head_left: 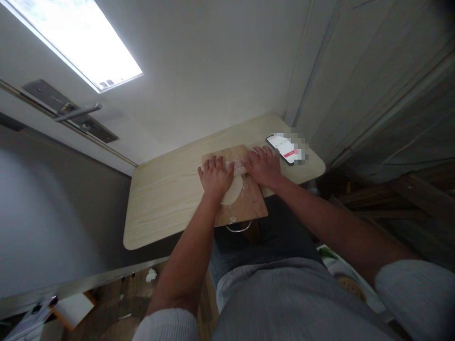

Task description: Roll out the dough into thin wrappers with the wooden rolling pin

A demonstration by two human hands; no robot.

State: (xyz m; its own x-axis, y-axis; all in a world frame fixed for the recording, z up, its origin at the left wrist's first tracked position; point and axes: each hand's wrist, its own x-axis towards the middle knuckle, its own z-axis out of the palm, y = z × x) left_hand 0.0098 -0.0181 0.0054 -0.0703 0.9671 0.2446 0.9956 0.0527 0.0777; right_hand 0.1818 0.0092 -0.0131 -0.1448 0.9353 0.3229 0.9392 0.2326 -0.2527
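Observation:
My left hand [216, 176] lies over the left end of a pale, floury rolling pin [235, 167]. Over its other end my right hand [263, 165] rests, fingers curved forward across the pin. Both palms bear down on it, and most of the pin is hidden under them. A thin, flattened round of dough [233, 191] shows below the pin, partly covered by my left hand. Beneath the dough is a wooden cutting board [254, 203] with traces of flour and a metal loop handle [239, 230] at its near edge.
The board lies on a light wooden table [159, 199] against a pale door with a lever handle [78, 112]. A phone [282, 146] with a lit screen lies beside my right hand. White scraps [151, 275] are on the floor at lower left.

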